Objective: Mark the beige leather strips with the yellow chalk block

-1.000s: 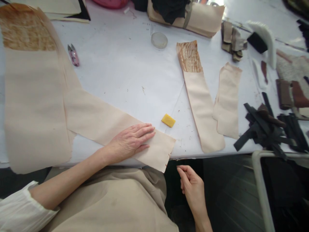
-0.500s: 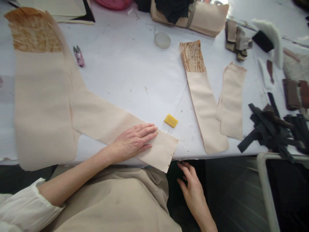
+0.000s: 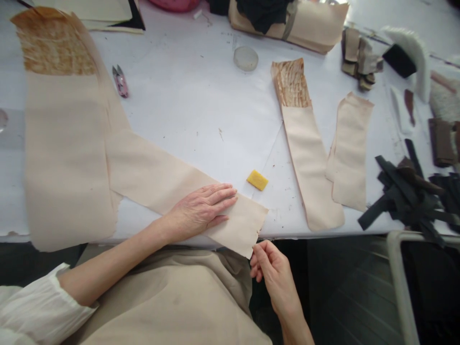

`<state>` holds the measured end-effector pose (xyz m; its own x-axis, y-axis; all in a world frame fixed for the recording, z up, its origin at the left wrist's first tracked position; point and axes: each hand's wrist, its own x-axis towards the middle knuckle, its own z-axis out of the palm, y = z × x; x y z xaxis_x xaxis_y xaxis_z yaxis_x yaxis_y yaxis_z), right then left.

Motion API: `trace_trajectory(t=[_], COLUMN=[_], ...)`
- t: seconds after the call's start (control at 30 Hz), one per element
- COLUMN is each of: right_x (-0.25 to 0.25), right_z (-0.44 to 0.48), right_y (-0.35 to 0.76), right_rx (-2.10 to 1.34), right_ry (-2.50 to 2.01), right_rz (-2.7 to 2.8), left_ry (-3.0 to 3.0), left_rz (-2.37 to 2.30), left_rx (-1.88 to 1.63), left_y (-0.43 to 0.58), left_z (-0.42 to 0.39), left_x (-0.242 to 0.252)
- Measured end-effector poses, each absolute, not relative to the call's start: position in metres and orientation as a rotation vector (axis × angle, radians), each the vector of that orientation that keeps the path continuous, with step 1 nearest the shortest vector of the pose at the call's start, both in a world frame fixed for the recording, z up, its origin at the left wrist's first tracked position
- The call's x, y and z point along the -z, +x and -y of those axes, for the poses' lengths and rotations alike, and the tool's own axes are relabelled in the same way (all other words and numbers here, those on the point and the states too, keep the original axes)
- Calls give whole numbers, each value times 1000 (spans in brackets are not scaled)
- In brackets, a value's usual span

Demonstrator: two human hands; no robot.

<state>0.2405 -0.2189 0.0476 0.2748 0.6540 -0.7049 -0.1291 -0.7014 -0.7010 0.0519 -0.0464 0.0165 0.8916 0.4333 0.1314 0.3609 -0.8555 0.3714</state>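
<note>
My left hand (image 3: 203, 211) lies flat on a beige leather strip (image 3: 154, 167), fingers stretched toward its right end. That end has a ragged edge and hangs a little over the table's front edge. At its lower corner my right hand (image 3: 271, 268) is closed in a pinch, thumb and forefinger touching the ragged edge; whatever is between the fingertips is too small to make out. Just beyond the strip lies a yellow block (image 3: 257, 180). The strip's left end meets a stack of wide beige leather pieces (image 3: 68, 158) with brown-stained tops.
Pink thread snips (image 3: 120, 81) and a round clear disc (image 3: 246, 58) lie farther back. To the right are narrow leather strips (image 3: 312, 163), shorter pieces (image 3: 352, 148) and a heap of black strips (image 3: 402, 196). A grey-rimmed bin (image 3: 395, 268) stands below the table edge.
My right hand has moved up and left to the strip's ragged corner, and its fingers have closed into a pinch. My left hand has stayed flat on the strip.
</note>
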Motion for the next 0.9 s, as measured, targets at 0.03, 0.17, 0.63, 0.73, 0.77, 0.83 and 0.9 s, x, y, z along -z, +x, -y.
trace_trajectory(t=[0.03, 0.17, 0.63, 0.73, 0.77, 0.83, 0.9], right_x=[-45, -41, -50, -51, -52, -54, -54], right_z=[217, 212, 217, 223, 226, 231, 235], right_y=[239, 235, 246, 251, 254, 258, 260], right_rx=[-1491, -1493, -1712, -1685, -1665, -1619, -1576], right_ry=[-1889, -1859, -1673, -1713, -1742, -1799, -1835], right_rz=[474, 456, 442, 471, 471, 457, 436], left_ry=[2719, 2715, 2672, 2663, 2658, 2655, 2663], left_rz=[-587, -585, -552, -556, -558, -563, -569], left_rx=[-299, -296, -356, -364, -365, -359, -342], left_y=[52, 52, 52, 51, 51, 51, 51], left_z=[46, 46, 43, 43, 43, 43, 44], left_x=[-16, -16, -15, -14, -14, -14, -15])
